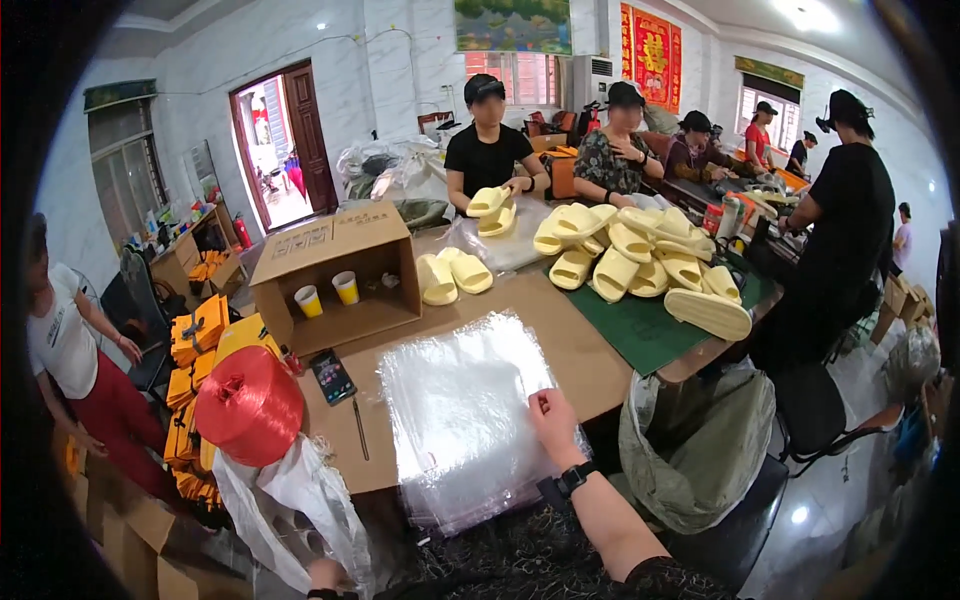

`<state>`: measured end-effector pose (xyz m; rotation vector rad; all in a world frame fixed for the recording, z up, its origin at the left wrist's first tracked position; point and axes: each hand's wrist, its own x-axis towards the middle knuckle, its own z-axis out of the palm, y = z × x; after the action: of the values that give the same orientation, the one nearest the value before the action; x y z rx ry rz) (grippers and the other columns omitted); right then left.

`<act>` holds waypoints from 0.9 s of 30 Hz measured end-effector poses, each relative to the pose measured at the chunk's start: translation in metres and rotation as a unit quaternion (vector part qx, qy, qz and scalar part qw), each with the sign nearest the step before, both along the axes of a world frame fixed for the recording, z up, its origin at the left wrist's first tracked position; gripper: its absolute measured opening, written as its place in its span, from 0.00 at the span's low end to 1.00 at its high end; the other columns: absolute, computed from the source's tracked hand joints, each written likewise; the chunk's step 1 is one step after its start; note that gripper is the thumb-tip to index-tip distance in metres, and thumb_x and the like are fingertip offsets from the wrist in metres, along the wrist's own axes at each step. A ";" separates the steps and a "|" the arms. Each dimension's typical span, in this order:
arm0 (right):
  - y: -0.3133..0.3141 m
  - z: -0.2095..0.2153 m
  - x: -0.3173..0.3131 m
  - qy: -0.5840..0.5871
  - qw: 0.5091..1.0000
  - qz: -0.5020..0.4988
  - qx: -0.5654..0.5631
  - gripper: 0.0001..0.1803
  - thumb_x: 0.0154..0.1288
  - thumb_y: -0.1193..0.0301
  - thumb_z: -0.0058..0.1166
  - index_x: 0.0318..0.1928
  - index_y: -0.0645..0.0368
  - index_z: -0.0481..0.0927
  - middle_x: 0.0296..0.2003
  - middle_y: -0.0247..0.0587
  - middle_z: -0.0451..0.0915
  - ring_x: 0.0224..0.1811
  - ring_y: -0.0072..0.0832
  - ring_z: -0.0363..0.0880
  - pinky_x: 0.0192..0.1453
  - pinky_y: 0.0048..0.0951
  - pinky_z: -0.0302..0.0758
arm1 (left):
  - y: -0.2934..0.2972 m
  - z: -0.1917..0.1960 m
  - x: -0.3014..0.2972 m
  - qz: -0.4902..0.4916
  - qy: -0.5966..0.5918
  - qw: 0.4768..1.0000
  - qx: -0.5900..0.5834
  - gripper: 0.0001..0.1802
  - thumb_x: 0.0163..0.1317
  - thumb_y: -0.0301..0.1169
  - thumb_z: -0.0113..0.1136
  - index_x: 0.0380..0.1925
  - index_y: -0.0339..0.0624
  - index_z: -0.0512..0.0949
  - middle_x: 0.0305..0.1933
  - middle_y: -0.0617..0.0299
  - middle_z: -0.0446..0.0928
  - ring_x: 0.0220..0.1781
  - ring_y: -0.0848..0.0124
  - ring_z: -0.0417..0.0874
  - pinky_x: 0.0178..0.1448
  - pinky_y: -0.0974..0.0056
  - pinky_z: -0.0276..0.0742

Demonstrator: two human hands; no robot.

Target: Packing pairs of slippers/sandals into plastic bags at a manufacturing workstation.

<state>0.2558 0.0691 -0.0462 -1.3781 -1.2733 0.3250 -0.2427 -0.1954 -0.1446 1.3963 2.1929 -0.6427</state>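
As we look down, clear plastic bags (465, 400): a flat, shiny stack on the counter (590, 310) in front of us; glare hides any print.
Right hand (555, 425): fingers curled narrow at the right edge of the bags; we cannot tell whether film is pinched between them.
Left hand (327, 573): left of the bags and nearer us, by a white sack (300, 520); its fingers are mostly hidden, so we cannot tell its state.
Carton (335, 225): beyond the bags to the left, dark printed characters and boxed symbols across its top.
Phone (331, 376): just left of the bags, screen lit, its details too small for us.
Slippers (632, 275): pale yellow, heaped beyond the bags to the right, with no lettering we can make out.
Banners (655, 60): far beyond the bags to the right, red with gold characters.
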 end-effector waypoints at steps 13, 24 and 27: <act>0.000 0.003 -0.005 -0.023 0.999 0.019 -0.019 0.09 0.62 0.66 0.59 0.31 0.59 0.81 0.22 0.43 0.79 0.25 0.37 0.79 0.32 0.36 0.74 | -0.038 -0.085 -0.001 -0.046 -0.007 0.999 -0.026 0.29 0.64 0.37 0.55 0.65 0.42 0.68 0.72 0.41 0.62 0.75 0.45 0.57 0.76 0.44 0.50; -0.002 0.008 -0.003 -0.030 0.999 0.028 -0.018 0.08 0.61 0.68 0.59 0.30 0.60 0.80 0.23 0.44 0.78 0.26 0.38 0.78 0.32 0.36 0.74 | -0.032 0.102 0.040 -0.009 -0.114 0.985 0.130 0.21 0.62 0.45 0.50 0.35 0.40 0.84 0.37 0.44 0.83 0.42 0.46 0.83 0.50 0.47 0.78; -0.002 0.009 0.000 -0.042 0.998 0.028 -0.031 0.07 0.60 0.69 0.59 0.31 0.60 0.80 0.24 0.44 0.79 0.26 0.38 0.78 0.33 0.36 0.74 | -0.016 0.148 0.068 -0.080 -0.016 0.978 0.190 0.17 0.61 0.40 0.51 0.29 0.39 0.83 0.34 0.43 0.82 0.39 0.48 0.84 0.46 0.48 0.78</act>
<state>0.2555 0.0667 -0.0370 -1.4229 -1.3829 0.3522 -0.1745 -0.2110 0.0032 1.7726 2.2748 -0.2551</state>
